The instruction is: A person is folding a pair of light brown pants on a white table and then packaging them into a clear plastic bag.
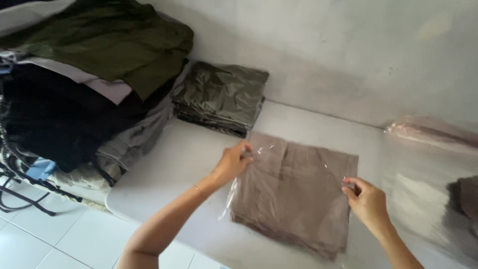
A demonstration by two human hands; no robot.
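A folded taupe garment [294, 192] lies flat on the white table [174, 159], inside a clear plastic bag [230, 199] whose loose edge shows at the garment's left side. My left hand [233, 162] pinches the bag at the garment's upper left corner. My right hand [366, 199] pinches the bag at the right edge, about halfway down.
A stack of bagged dark olive garments [221, 97] sits at the back of the table by the wall. A heap of loose clothes [84, 74], green, black and grey, fills the left end. More clear plastic [428, 132] lies at the right. White floor tiles [45, 239] show below.
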